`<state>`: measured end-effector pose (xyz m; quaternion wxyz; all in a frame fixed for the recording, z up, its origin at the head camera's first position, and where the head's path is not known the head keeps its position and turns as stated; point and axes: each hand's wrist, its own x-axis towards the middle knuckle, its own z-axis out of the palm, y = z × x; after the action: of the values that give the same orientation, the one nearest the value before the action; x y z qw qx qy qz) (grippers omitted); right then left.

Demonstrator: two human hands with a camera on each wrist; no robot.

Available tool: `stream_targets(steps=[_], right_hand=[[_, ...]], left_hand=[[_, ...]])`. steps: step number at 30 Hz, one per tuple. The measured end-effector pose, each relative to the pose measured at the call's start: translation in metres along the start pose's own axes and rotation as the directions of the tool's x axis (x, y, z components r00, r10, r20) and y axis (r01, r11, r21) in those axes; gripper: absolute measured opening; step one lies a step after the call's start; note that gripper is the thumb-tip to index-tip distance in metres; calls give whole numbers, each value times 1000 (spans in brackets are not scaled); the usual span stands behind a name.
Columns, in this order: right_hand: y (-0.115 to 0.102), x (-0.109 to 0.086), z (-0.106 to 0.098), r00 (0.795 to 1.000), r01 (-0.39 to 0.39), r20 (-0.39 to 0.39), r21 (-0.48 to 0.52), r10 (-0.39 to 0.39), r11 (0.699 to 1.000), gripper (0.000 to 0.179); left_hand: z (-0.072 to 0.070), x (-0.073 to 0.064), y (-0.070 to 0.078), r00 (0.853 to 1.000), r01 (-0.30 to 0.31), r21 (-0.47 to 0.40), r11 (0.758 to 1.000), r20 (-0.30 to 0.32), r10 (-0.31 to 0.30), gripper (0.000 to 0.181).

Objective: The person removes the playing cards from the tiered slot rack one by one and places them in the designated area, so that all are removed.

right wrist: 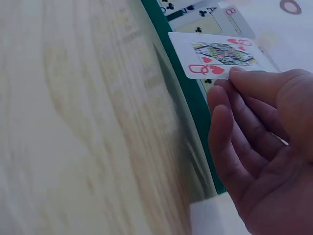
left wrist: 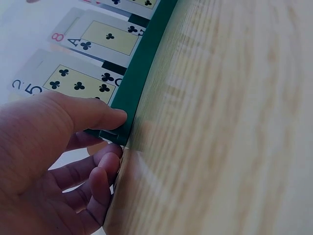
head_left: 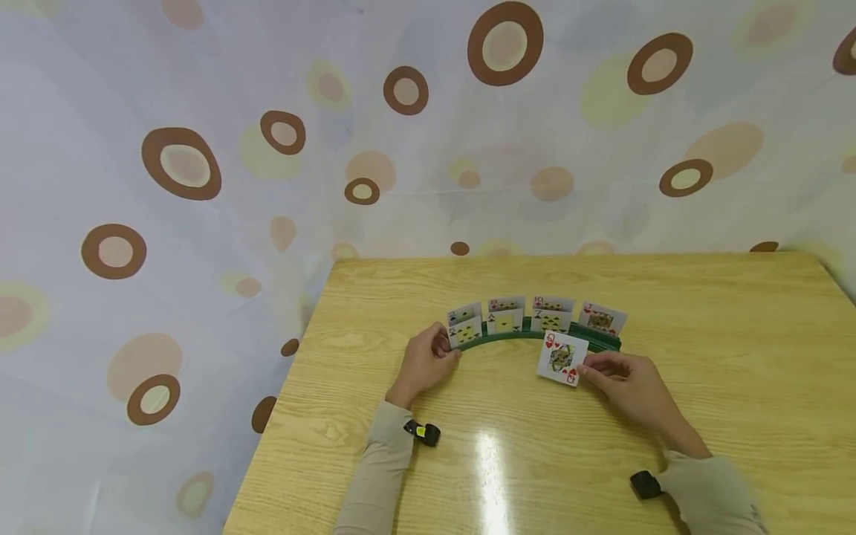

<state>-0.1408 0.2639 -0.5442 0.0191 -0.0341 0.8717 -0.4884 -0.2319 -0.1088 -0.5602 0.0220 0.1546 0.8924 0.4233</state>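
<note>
The right hand (head_left: 631,386) pinches the queen of hearts (head_left: 563,358) by one corner, thumb on the face and fingers behind, holding it up before the right half of the curved green rack (left wrist: 144,63). The left hand (head_left: 424,360) grips the rack's left end, thumb on the front strip, other fingers curled behind and below. The step in hand seems to be handling that one card close to a loaded rack. To do it well, I would keep the left grip firm so the rack cannot slide, pinch lightly enough not to bend the queen, and keep its lower edge clear of the fingers. The jack of hearts (head_left: 602,321) and the seven of clubs (head_left: 550,321) stand near it, so a careless nudge could tip either one.

The rack stands on a pale wood-grain bench (head_left: 568,461), closer to its far edge than its near side and well in from both far corners. Glare streaks the near part of the wood. Beyond the far and left edges hangs a whitish covering (head_left: 428,163) printed with brown rings and faint peach and yellow spots
</note>
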Motion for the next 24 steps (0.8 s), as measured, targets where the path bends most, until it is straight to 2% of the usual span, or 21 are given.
stream_targets(steps=[4, 7, 17, 24], right_hand=[[-1, 2, 11, 993, -20, 120, 91, 9, 996, 26], [-1, 2, 19, 986, -33, 164, 83, 19, 996, 26], [-11, -1, 29, 998, 23, 67, -114, -15, 993, 15], [-13, -1, 31, 997, 1, 72, -127, 9, 992, 12]], left_hand=[[0, 0, 0, 1000, -3, -3, 1000, -5, 3, 18], [0, 0, 1, 1000, -2, -4, 1000, -3, 2, 19], [0, 0, 3, 1000, -6, -8, 1000, -4, 6, 19], [-1, -1, 4, 1000, -5, 1, 1000, -3, 5, 18]])
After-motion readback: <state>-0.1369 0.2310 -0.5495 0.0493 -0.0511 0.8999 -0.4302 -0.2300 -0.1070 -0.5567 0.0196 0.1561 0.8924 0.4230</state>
